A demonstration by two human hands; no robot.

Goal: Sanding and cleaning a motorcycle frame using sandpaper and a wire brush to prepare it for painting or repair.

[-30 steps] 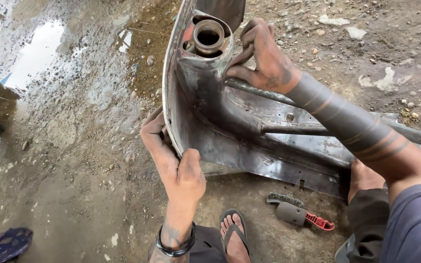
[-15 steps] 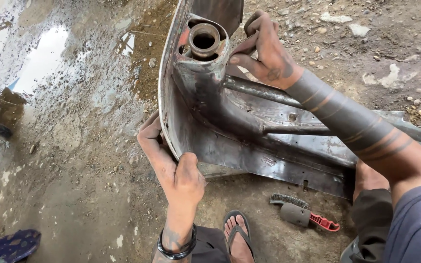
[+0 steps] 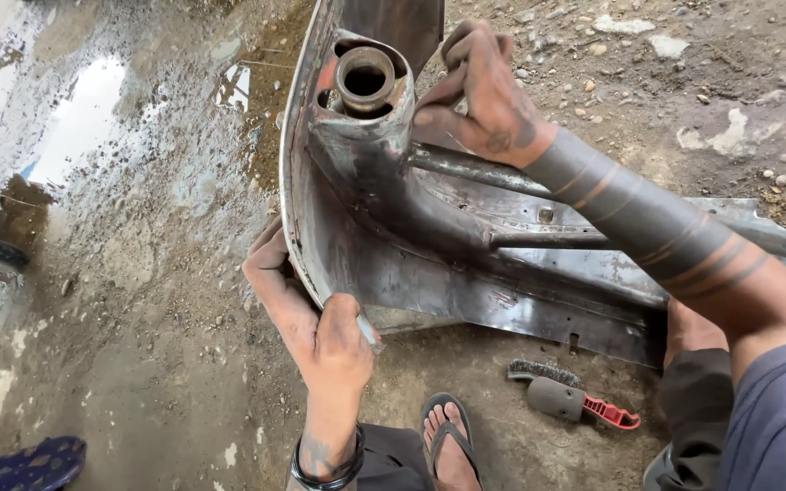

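Hands (image 3: pixel 320 336) (image 3: pixel 488 95) in closed grip on bare metal scooter frame (image 3: pixel 393 236), wire brush (image 3: pixel 561 393) nearby

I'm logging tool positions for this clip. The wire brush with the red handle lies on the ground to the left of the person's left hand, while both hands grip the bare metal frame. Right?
Not quite. The head view shows the wire brush on the ground to the right of the left hand, below the metal frame. The rest holds: the right hand grips the frame too.
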